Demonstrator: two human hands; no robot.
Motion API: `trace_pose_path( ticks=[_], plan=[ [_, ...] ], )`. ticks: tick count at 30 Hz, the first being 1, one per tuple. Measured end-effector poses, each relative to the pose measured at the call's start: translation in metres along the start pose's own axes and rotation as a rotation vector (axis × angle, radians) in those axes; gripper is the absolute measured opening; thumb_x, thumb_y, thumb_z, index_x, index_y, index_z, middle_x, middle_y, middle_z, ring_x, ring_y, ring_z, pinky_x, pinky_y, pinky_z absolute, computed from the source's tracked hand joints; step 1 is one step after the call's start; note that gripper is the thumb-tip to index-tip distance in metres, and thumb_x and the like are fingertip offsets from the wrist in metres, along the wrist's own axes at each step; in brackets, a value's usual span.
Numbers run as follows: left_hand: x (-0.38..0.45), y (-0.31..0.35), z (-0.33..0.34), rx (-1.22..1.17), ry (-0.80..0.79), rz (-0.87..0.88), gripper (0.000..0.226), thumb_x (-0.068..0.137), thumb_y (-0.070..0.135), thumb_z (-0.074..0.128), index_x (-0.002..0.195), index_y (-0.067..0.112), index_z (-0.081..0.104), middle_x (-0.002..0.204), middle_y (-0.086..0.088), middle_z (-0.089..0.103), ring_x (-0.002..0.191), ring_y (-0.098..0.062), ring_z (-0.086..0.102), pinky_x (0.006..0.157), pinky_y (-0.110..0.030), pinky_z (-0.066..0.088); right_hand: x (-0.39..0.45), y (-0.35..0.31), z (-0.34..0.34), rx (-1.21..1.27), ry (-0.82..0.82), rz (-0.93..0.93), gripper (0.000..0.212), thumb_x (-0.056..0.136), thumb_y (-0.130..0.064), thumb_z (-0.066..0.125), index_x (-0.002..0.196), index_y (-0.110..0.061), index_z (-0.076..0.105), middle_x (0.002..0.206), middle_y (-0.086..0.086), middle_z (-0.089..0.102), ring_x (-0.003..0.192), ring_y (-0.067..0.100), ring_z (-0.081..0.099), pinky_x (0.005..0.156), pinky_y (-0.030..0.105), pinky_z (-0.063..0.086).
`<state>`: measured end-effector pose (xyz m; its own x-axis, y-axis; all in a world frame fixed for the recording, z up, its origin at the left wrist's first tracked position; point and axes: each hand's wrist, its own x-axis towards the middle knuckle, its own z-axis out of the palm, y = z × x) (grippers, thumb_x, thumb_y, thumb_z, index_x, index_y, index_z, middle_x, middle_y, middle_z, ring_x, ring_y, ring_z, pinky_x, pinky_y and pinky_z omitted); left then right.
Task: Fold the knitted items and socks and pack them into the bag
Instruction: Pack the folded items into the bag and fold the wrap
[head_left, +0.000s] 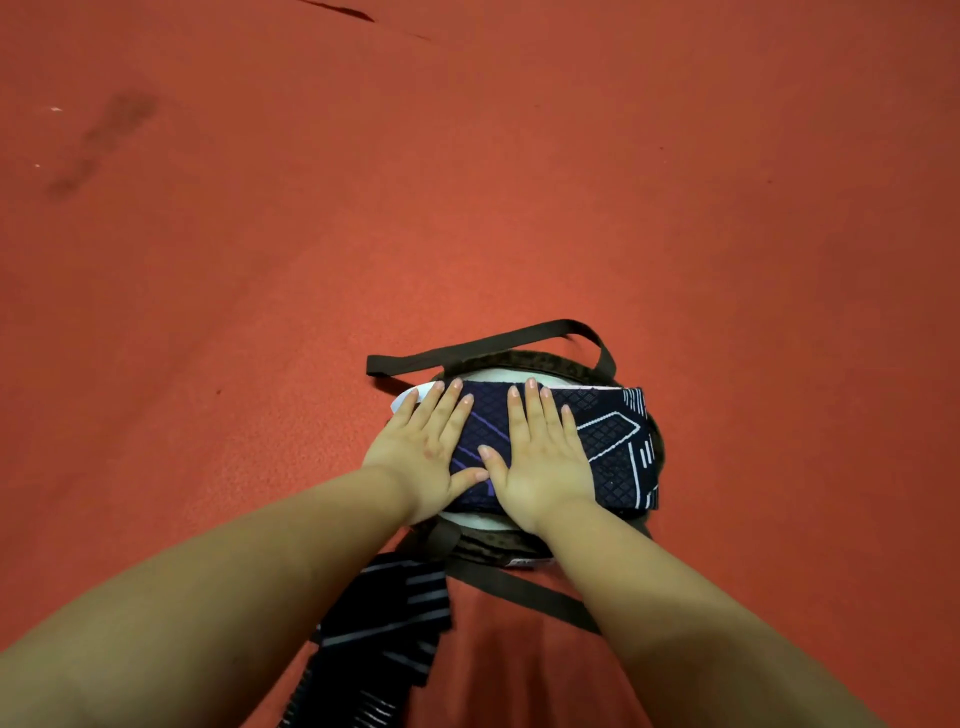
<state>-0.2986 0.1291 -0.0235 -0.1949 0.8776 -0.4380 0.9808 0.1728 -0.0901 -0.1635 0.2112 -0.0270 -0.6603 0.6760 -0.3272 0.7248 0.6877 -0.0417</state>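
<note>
A folded dark navy knitted item (608, 447) with white and purple line patterns lies across the mouth of a brown bag (561, 364) with a white lining, on the red surface. My left hand (426, 447) presses flat on its left part, fingers straight and spread. My right hand (540, 457) presses flat on its middle, fingers straight. The right end of the item sticks out past my right hand and over the bag's rim. A dark striped knitted piece (384, 618) lies near me, between my forearms, partly hidden by my left arm.
The bag's brown straps (467, 353) loop out behind it and another strap (524, 587) trails toward me. Red carpet-like surface (519, 182) spreads all around, with dark smudges (104, 140) far left.
</note>
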Motion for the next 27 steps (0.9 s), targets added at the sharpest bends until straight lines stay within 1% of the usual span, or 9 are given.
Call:
trace_pose_path(
  ticks=[6,9,12,14,16,18,20,23,27],
  plan=[
    [-0.008,0.007,-0.023,0.050,-0.002,-0.034,0.080,0.094,0.063,0.012,0.148,0.009,-0.015,0.157,-0.010,-0.020,0.144,-0.023,-0.019,0.115,-0.044,-0.014,-0.006,-0.019,-0.026,-0.097,-0.082,0.094,0.069,0.100,-0.047,0.018,0.148,-0.010,-0.015,0.156,0.010,-0.021,0.144,0.022,-0.018,0.117,0.042,-0.012],
    [-0.035,0.013,-0.022,-0.337,0.213,-0.130,0.080,0.094,0.053,0.037,0.151,0.012,0.000,0.158,-0.011,-0.013,0.146,-0.024,-0.012,0.116,-0.042,-0.010,-0.031,-0.041,-0.033,0.115,0.062,0.118,0.072,0.096,-0.031,0.039,0.151,-0.011,-0.003,0.158,0.011,-0.013,0.146,0.022,-0.012,0.118,0.040,-0.010],
    [-0.079,0.017,0.003,-0.774,0.436,-0.337,0.073,0.090,0.042,0.053,0.149,0.018,0.018,0.159,-0.009,0.007,0.146,-0.022,0.008,0.117,-0.037,0.003,-0.073,-0.063,-0.015,0.317,0.377,0.038,0.060,0.080,-0.008,0.045,0.140,-0.011,0.039,0.153,0.013,0.027,0.142,0.025,0.024,0.118,0.038,0.012],
    [-0.106,0.015,0.030,-0.898,0.404,-0.487,0.068,0.091,0.040,0.053,0.148,0.016,0.024,0.157,-0.010,0.019,0.144,-0.023,0.016,0.116,-0.035,0.012,-0.100,-0.077,0.003,0.353,0.478,-0.093,0.048,0.068,-0.013,0.041,0.110,-0.013,0.062,0.117,0.009,0.061,0.108,0.028,0.056,0.098,0.040,0.041],
    [-0.129,0.012,0.062,-0.973,0.258,-0.638,0.067,0.091,0.040,0.053,0.146,0.012,0.027,0.153,-0.012,0.027,0.142,-0.026,0.024,0.115,-0.035,0.019,-0.123,-0.089,0.023,0.319,0.321,-0.208,0.035,0.068,-0.019,0.039,0.094,-0.017,0.063,0.091,0.001,0.061,0.083,0.025,0.060,0.074,0.034,0.048],
    [-0.148,0.010,0.089,-1.104,0.149,-0.787,0.065,0.091,0.040,0.055,0.143,0.008,0.032,0.146,-0.015,0.038,0.135,-0.031,0.035,0.111,-0.037,0.027,-0.136,-0.097,0.042,0.287,0.086,-0.174,0.032,0.083,-0.019,0.044,0.112,-0.017,0.057,0.107,0.003,0.057,0.103,0.024,0.056,0.086,0.034,0.045],
    [-0.158,0.009,0.107,-1.282,0.077,-0.864,0.064,0.091,0.036,0.058,0.141,0.004,0.035,0.140,-0.020,0.045,0.129,-0.034,0.042,0.108,-0.038,0.033,-0.137,-0.099,0.059,0.373,-0.091,0.041,0.041,0.092,-0.030,0.047,0.131,-0.017,0.042,0.130,0.004,0.046,0.123,0.024,0.043,0.101,0.033,0.035],
    [-0.161,0.009,0.124,-1.428,-0.020,-0.834,0.063,0.093,0.032,0.057,0.141,-0.001,0.034,0.140,-0.020,0.046,0.129,-0.031,0.045,0.106,-0.032,0.033,-0.132,-0.098,0.072,0.659,-0.176,0.366,0.062,0.092,-0.040,0.052,0.142,-0.012,0.028,0.145,0.010,0.036,0.133,0.027,0.035,0.108,0.033,0.029],
    [-0.156,0.013,0.137,-1.470,-0.014,-0.822,0.057,0.094,0.028,0.056,0.139,-0.002,0.037,0.139,-0.018,0.048,0.128,-0.029,0.046,0.102,-0.028,0.033,-0.121,-0.095,0.087,0.915,-0.261,0.441,0.081,0.090,-0.041,0.057,0.150,-0.009,0.013,0.151,0.010,0.032,0.137,0.026,0.034,0.108,0.031,0.029]
  ],
)
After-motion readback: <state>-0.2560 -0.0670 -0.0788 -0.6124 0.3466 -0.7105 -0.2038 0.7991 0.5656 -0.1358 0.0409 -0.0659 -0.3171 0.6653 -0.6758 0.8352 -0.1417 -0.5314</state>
